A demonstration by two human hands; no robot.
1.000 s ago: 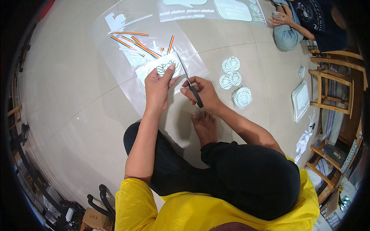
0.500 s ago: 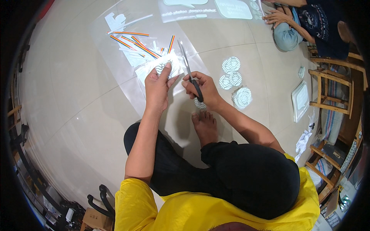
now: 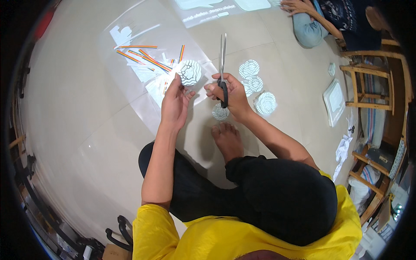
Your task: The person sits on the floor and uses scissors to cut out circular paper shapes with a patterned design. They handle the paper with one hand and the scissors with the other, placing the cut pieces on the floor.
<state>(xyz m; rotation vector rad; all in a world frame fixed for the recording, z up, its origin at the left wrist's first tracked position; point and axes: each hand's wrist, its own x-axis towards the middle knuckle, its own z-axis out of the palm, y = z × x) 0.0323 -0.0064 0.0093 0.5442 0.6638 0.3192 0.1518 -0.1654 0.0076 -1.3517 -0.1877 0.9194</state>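
My left hand [image 3: 174,103] pinches the edge of a round white paper cutout [image 3: 189,73] with dark wavy lines, holding it up over a clear plastic sheet [image 3: 134,97]. My right hand [image 3: 234,96] grips a pair of scissors [image 3: 222,65] by its black handles. Its blades point away from me, the tips slightly apart and clear of the cutout. More round patterned cutouts [image 3: 249,69] lie on the floor to the right, some overlapping, including a thicker-looking pile [image 3: 265,103]. Another single cutout [image 3: 221,112] rests beneath my right hand, just beyond my bare foot.
Rainbow-striped strips [image 3: 151,60] and white paper scraps lie on the plastic sheet. Printed sheets [image 3: 203,16] are at the far edge. Another person [image 3: 312,30] sits at far right, near wooden stools [image 3: 370,84]. A stack of cut sheets [image 3: 334,102] lies right.
The cutout in my left hand has turned and now shows its whole round face, my thumb moving from its middle to its edge. The scissors have swung more upright, their tips parted.
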